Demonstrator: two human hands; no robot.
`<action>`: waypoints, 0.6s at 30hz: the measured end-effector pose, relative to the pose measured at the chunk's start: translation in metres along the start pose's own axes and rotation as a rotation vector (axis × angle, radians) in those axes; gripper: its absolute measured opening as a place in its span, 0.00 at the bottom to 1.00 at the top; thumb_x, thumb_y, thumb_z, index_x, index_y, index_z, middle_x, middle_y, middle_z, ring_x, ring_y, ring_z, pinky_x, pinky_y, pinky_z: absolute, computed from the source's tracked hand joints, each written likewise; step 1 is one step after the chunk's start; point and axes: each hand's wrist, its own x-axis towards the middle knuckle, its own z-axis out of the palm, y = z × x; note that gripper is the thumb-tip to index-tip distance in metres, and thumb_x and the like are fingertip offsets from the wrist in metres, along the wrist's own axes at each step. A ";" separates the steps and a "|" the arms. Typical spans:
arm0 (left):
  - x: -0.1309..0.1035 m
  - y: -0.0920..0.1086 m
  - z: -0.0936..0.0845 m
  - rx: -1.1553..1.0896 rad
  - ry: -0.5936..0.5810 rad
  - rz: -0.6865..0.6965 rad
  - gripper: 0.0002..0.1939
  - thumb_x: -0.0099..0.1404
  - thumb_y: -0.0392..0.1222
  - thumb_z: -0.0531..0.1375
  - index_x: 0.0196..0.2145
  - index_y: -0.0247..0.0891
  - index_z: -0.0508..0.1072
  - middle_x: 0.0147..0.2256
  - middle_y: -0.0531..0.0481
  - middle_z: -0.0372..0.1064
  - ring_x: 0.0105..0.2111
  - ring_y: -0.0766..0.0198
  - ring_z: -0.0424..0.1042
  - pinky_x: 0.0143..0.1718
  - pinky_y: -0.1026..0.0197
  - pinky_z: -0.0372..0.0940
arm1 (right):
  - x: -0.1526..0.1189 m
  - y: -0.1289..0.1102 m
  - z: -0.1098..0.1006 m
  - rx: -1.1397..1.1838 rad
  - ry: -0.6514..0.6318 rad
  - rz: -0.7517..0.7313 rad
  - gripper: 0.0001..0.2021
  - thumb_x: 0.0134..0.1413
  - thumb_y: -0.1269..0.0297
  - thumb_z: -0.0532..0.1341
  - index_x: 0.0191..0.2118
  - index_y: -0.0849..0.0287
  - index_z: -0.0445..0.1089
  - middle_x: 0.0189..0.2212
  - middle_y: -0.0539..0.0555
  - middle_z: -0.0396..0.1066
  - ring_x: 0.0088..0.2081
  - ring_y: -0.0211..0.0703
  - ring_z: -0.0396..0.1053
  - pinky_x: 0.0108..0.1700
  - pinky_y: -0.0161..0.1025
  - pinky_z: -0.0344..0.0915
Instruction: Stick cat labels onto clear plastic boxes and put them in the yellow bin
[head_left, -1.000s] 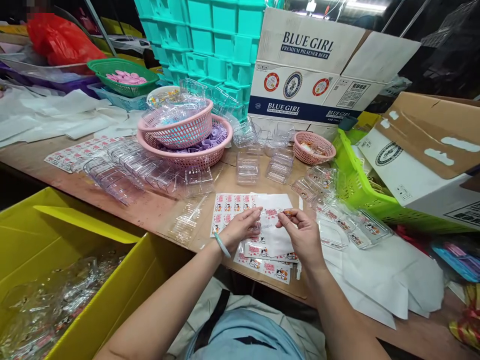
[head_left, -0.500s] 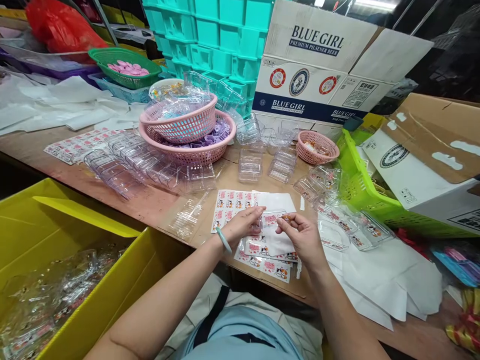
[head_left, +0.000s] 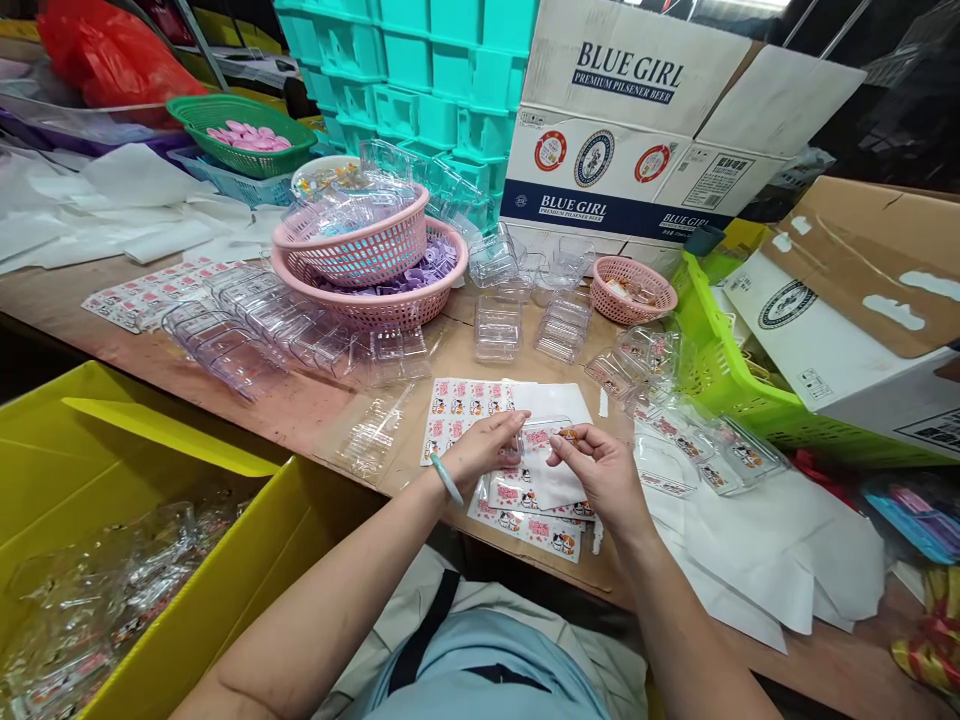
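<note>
My left hand [head_left: 484, 450], with a pale green bangle at the wrist, is closed on the left side of a clear plastic case [head_left: 553, 422]. My right hand [head_left: 602, 472] pinches a small cartoon sticker [head_left: 568, 435] at the right side of that case, its edge between thumb and forefinger. Under both hands lie several overlapping sheets of cat stickers [head_left: 461, 398] with pink lettering. A bare white backing area [head_left: 566, 490] shows on the upper sheet. Part of the case is hidden by my fingers.
Clear empty cases [head_left: 498, 330] stand behind my hands, and stickered cases [head_left: 739, 450] lie to the right. Pink baskets [head_left: 360, 315] and a lime-green basket [head_left: 720, 370] flank the work area. A yellow bin [head_left: 187, 610] of clear packs sits low left; white papers [head_left: 757, 550] lie right.
The whole view has shifted very slightly. Both hands keep nearly the same place and the same hold on the case and sticker.
</note>
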 end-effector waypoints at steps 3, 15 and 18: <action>0.000 0.000 0.000 -0.002 -0.006 0.007 0.31 0.53 0.60 0.63 0.50 0.39 0.72 0.37 0.49 0.64 0.33 0.68 0.64 0.39 0.61 0.64 | 0.000 0.000 0.000 -0.019 0.008 0.005 0.15 0.48 0.51 0.66 0.29 0.59 0.68 0.22 0.51 0.74 0.27 0.40 0.68 0.35 0.37 0.59; -0.001 -0.003 0.004 0.048 -0.029 0.034 0.37 0.47 0.46 0.71 0.54 0.37 0.67 0.29 0.54 0.62 0.26 0.72 0.64 0.33 0.64 0.63 | -0.003 0.003 0.006 -0.401 0.158 -0.177 0.13 0.53 0.54 0.61 0.26 0.56 0.65 0.20 0.49 0.71 0.26 0.40 0.65 0.38 0.40 0.61; -0.001 -0.003 0.007 0.035 0.013 0.034 0.35 0.47 0.41 0.69 0.53 0.35 0.67 0.26 0.58 0.58 0.23 0.74 0.62 0.31 0.64 0.62 | 0.002 0.012 -0.004 -0.574 0.346 -0.252 0.14 0.52 0.53 0.61 0.23 0.56 0.64 0.18 0.48 0.66 0.25 0.41 0.63 0.42 0.43 0.60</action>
